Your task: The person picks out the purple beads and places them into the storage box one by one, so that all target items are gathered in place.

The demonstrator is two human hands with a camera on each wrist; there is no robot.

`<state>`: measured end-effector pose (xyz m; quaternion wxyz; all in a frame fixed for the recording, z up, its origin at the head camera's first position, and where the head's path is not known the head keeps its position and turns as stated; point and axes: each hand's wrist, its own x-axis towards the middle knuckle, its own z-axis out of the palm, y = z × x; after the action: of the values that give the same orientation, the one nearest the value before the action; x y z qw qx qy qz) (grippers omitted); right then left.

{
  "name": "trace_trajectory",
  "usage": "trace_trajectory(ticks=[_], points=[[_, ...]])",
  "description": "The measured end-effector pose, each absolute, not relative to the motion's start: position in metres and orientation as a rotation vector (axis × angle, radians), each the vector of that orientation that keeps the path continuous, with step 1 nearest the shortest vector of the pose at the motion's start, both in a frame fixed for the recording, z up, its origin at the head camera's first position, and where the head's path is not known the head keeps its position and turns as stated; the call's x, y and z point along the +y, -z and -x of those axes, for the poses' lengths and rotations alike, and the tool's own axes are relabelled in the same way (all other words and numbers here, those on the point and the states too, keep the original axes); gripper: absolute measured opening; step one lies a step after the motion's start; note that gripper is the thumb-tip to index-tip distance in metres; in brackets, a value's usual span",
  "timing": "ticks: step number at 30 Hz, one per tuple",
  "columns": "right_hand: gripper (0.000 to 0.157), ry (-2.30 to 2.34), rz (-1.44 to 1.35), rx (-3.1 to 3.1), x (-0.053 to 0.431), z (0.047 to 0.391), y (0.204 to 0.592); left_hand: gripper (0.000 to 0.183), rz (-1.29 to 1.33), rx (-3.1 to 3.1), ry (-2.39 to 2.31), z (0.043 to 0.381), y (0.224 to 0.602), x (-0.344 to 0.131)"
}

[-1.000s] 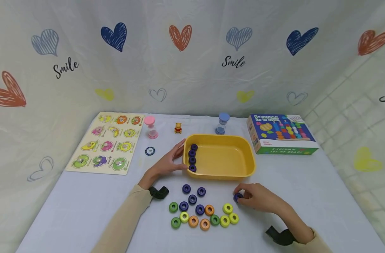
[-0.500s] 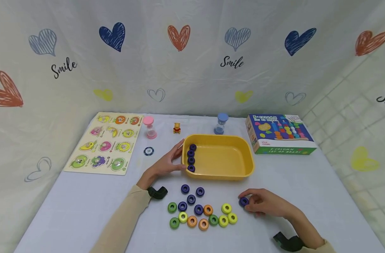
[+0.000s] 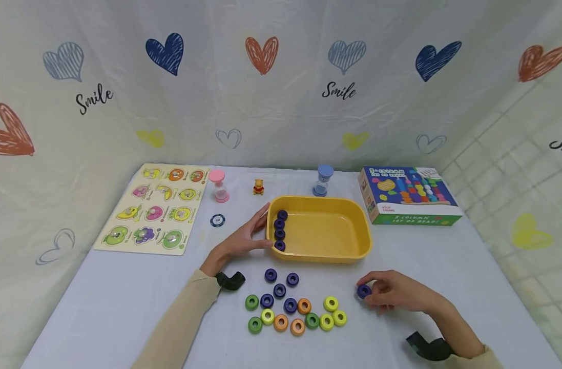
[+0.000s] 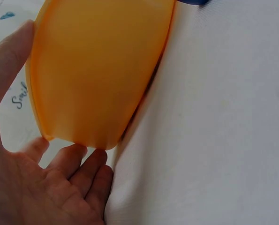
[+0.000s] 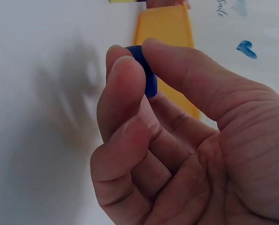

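A yellow plastic tray (image 3: 324,254) stands mid-table, with several dark blue ring-shaped beads (image 3: 279,233) in a row along its left inner wall. My left hand (image 3: 241,240) holds the tray's left end, thumb and fingertips against its outer walls; the left wrist view shows this grip from close by. My right hand (image 3: 400,292) pinches one dark blue bead (image 3: 363,291) between thumb and fingers, right of the loose beads. In the right wrist view that bead (image 5: 151,82) is partly covered by the fingertips, and the hand's shadow falls on the cloth.
Loose blue, green, orange and yellow beads (image 3: 290,306) lie before the tray. Behind and beside it are a fruit board (image 3: 153,207), a pink sand timer (image 3: 220,187), a bear figurine (image 3: 258,187), a chip (image 3: 217,220), a blue sand timer (image 3: 323,180) and a toy box (image 3: 410,195).
My right hand has moved to the right, away from the loose beads, carrying the pinched blue bead. The left hand and the tray have stayed in place.
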<state>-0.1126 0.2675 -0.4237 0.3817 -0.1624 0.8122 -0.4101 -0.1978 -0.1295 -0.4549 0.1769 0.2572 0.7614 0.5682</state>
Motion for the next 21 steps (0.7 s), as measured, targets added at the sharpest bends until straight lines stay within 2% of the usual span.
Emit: trace_trajectory(ticks=[10, 21], points=[[0.039, 0.992, 0.506, 2.138, 0.263, 0.133, 0.386, 0.092, -0.715, 2.161, -1.614, 0.197, 0.455, -0.129], [0.037, 1.009, 0.648, 2.280, 0.228, 0.168, 0.365, 0.092, -0.719, 2.164, -1.621, 0.197, 0.455, -0.130]])
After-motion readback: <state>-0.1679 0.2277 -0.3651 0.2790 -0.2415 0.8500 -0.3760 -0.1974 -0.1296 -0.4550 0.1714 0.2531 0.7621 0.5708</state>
